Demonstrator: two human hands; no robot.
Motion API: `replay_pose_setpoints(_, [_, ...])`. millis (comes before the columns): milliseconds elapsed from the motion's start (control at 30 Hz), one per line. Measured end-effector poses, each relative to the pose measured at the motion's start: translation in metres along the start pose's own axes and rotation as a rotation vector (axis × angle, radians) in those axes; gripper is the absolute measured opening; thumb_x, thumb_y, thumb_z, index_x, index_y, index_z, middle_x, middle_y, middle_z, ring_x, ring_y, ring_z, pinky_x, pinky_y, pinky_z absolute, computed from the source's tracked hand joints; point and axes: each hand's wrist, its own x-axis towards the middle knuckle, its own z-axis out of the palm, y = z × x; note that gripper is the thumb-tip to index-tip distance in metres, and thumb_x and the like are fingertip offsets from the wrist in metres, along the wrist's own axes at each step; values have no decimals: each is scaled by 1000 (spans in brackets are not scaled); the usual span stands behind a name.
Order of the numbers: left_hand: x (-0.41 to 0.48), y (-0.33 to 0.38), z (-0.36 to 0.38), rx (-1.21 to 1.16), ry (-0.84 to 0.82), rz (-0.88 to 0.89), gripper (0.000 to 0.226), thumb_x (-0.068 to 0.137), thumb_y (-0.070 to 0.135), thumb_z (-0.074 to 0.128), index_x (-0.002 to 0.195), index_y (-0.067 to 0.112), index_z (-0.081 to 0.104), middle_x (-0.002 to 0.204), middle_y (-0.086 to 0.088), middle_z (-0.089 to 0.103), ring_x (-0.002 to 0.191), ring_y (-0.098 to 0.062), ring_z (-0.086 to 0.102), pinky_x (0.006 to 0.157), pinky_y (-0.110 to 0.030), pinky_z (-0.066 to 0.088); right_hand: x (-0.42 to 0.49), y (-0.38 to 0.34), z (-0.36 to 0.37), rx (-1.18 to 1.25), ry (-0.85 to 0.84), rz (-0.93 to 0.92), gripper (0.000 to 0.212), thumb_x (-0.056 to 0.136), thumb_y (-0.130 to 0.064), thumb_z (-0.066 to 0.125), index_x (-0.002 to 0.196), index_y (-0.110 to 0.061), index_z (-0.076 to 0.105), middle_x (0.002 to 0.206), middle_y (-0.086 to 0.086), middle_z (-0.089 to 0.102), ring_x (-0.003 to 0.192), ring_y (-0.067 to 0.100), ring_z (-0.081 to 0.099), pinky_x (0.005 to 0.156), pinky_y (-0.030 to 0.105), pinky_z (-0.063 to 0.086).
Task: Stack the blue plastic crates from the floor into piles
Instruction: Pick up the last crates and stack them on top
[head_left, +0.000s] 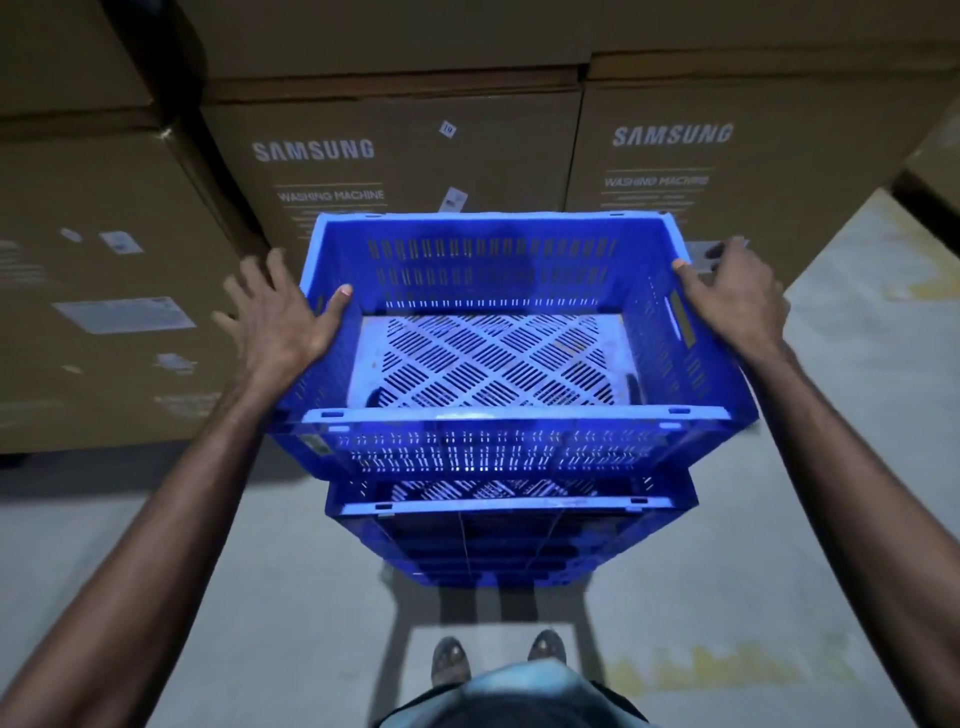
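On the floor (208, 571) before a wall of cartons (395, 156) stands a pile (511, 540) of blue crates, several deep. The top crate (519, 447) is at its head, empty, its near wall overhanging the one below. I judge it not yet settled square, though whether it rests on the pile or hangs just above it cannot be told. The left hand (283, 322) is at the crate's left rim, thumb hooked over the edge, fingers (249, 280) spread wide and straight outside the wall, not closed on it. The right hand (737, 296) is at the right rim, thumb on the edge, its fingers bent and blurred beyond the wall; whether they grip cannot be told. The step in hand looks like the setting-down of one crate, nearly finished. Much of this pile is built. No loose crates show on the floor in view, so any left must lie out of sight.
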Motion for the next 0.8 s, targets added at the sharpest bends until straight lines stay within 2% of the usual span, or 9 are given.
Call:
replay_pose_setpoints(33, [-8,2,-8,20,50,58,89,91,73,49,151,10,29,156,-21,30,142,-45,29,108,-71,28,-14,-8,-6,9,48,-100,52,94,-56,53,125,-13,53,127,17,61,118,38,57,91,47,46])
replay_pose_setpoints(100, [-24,11,-29,-62,56,174,85,91,77,43,147,15,38,148,-17,45,135,-40,43,104,-63,39,-45,-22,-14,44,91,-312,51,95,-56,53,126,-16,52,126,11,62,116,34,59,89,46,48])
replay_pose_setpoints(200, [-78,41,-47,-216,-112,351,77,89,83,36,137,25,52,132,-2,65,119,-25,61,97,-47,51,-102,-50,-17,117,-51,-486,51,96,-64,49,127,-24,55,125,-2,65,115,21,61,91,40,50])
replay_pose_setpoints(267, [-115,58,-34,-120,-216,494,78,90,85,33,141,28,50,138,3,62,123,-22,60,100,-45,50,-134,-61,-5,14,-138,-530,64,92,-77,40,130,-28,54,128,-4,66,114,21,62,89,39,51])
replay_pose_setpoints(333, [-140,66,-7,33,-224,593,85,91,86,29,147,23,46,142,-1,59,127,-24,57,105,-44,46,-157,-62,15,-140,-118,-540,77,87,-86,31,132,-28,55,125,-2,68,111,24,64,89,39,50])
replay_pose_setpoints(467, [-163,57,38,178,-56,633,91,96,79,30,159,13,31,162,-7,37,149,-26,36,123,-45,28,-178,-45,49,-258,-23,-602,83,90,-83,30,130,-18,62,121,1,70,116,24,61,108,43,40])
replay_pose_setpoints(533, [-165,51,48,171,25,656,82,101,69,34,158,9,34,160,-9,41,148,-29,37,122,-46,29,-179,-38,56,-254,44,-629,79,93,-78,32,128,-15,64,119,2,71,114,26,62,108,44,39])
replay_pose_setpoints(667, [-156,49,54,99,167,748,50,105,41,39,134,5,59,127,-12,67,116,-32,62,102,-42,41,-174,-34,63,-237,163,-724,62,98,-70,38,109,-17,68,101,0,72,93,26,66,93,41,46])
replay_pose_setpoints(800, [-156,50,55,103,185,731,37,104,38,41,106,11,65,94,-6,67,85,-28,61,84,-37,40,-169,-26,71,-218,327,-802,53,98,-65,47,80,-16,58,68,2,59,63,26,56,71,38,46])
